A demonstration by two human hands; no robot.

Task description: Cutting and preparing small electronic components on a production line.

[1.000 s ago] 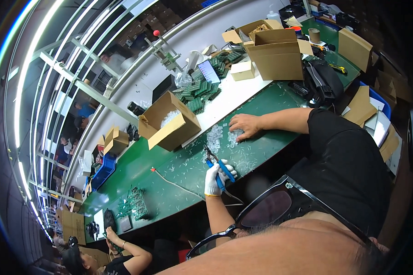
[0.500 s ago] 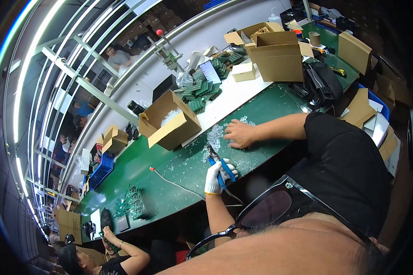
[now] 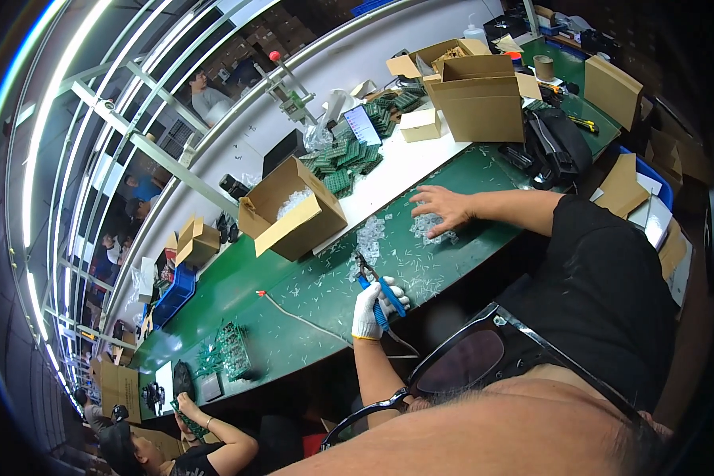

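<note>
My left hand (image 3: pixel 367 312), in a white glove, is wrapped round blue-handled cutting pliers (image 3: pixel 392 295). Their dark jaws point away from me, towards a heap of small clear plastic pieces (image 3: pixel 370 231) on the green table. Bare and with fingers spread, my right hand (image 3: pixel 444 208) is over a second heap of clear pieces (image 3: pixel 431 230) farther right. The hand covers part of that heap; whether the fingertips touch the pieces is hard to tell.
Thin clear offcuts lie scattered over the green tabletop (image 3: pixel 309 333). An open carton (image 3: pixel 313 224) of clear pieces stands beyond my hands, with green circuit boards (image 3: pixel 345 159) and a phone (image 3: pixel 362 125) behind. A red-tipped cable (image 3: pixel 293 316) crosses the table. A co-worker (image 3: pixel 214 452) sits at lower left.
My right hand has moved right and away from the left heap, uncovering pieces, and its fingers have spread. The left hand with the pliers has barely shifted.
</note>
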